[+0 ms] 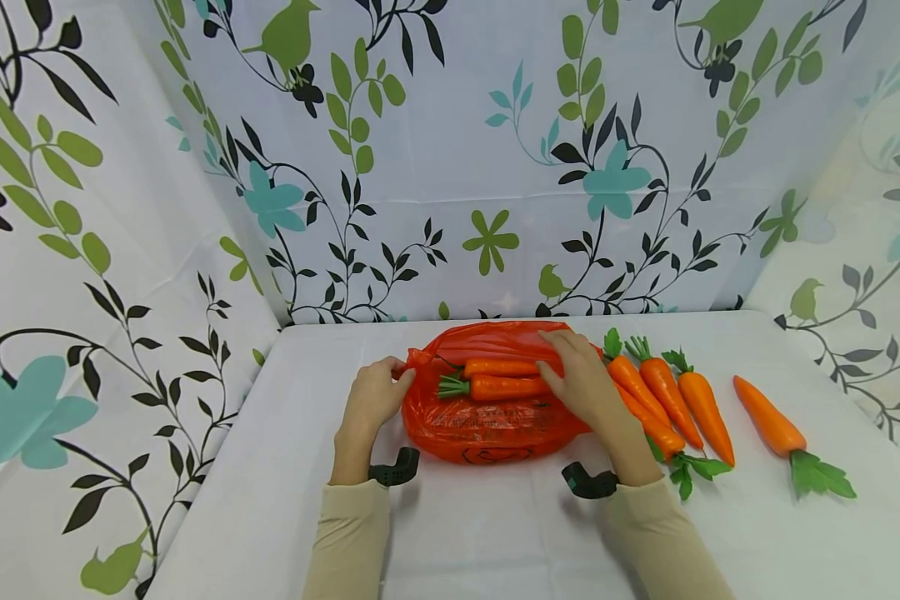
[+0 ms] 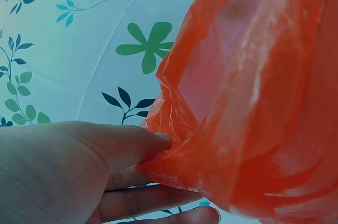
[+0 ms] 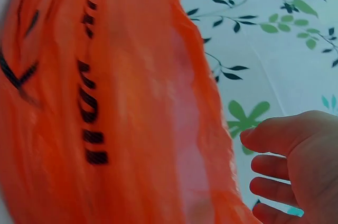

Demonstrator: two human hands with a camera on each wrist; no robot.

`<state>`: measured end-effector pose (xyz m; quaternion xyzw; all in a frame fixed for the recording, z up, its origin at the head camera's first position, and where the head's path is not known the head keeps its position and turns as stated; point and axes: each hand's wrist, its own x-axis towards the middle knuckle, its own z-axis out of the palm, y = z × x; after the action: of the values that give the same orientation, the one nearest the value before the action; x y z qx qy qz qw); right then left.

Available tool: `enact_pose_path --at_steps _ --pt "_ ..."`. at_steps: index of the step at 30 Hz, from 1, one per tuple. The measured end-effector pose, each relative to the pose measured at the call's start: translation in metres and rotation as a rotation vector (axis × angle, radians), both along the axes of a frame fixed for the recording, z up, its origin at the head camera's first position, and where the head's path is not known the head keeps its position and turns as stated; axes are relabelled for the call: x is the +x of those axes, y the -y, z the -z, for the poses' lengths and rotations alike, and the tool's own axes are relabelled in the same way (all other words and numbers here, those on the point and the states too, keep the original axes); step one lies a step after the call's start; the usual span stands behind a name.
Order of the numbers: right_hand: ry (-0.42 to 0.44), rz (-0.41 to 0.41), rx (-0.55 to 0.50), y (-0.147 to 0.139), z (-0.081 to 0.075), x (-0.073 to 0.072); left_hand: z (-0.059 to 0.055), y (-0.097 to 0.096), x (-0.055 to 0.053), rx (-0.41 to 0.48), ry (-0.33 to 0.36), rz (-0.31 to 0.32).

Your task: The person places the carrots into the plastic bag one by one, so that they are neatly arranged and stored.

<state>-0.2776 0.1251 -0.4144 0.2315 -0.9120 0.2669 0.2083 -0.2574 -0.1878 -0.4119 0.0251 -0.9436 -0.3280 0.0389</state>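
Observation:
A red plastic bag [image 1: 487,429] with dark print lies on the white table, its mouth spread wide. Two orange carrots [image 1: 506,387] with green tops pointing left lie within the bag's outline. At the bag's left corner my left hand [image 1: 375,396] pinches the plastic between thumb and index finger, and the left wrist view shows the bunched film [image 2: 174,129] there. My right hand [image 1: 579,375] is over the bag's right side, thumb near the carrots' right ends. In the right wrist view its fingers [image 3: 272,166] are loosely bent beside the bag's edge, holding nothing.
Several more carrots [image 1: 663,392] lie grouped just right of the bag, partly behind my right forearm. A single carrot [image 1: 768,412] lies apart at the far right, its leaves toward me. A patterned cloth [image 1: 435,192] hangs behind the table [image 1: 480,533] and along its sides.

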Motion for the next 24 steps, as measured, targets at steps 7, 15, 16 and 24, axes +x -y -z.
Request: enact_pose_path --at_steps 7,15,16,24 --pt "0.011 0.064 -0.065 -0.018 -0.006 -0.001 -0.002 -0.001 0.001 0.008 0.003 -0.004" --pt "0.023 0.143 -0.105 -0.037 -0.011 0.000 -0.002 -0.001 0.002 0.007 0.005 -0.002" --pt "0.022 0.150 -0.106 -0.039 -0.011 0.000 -0.002 -0.001 0.002 0.007 0.006 -0.002" --pt "-0.003 0.183 -0.158 -0.052 -0.011 -0.001 -0.002 -0.002 0.002 0.008 0.006 -0.007"
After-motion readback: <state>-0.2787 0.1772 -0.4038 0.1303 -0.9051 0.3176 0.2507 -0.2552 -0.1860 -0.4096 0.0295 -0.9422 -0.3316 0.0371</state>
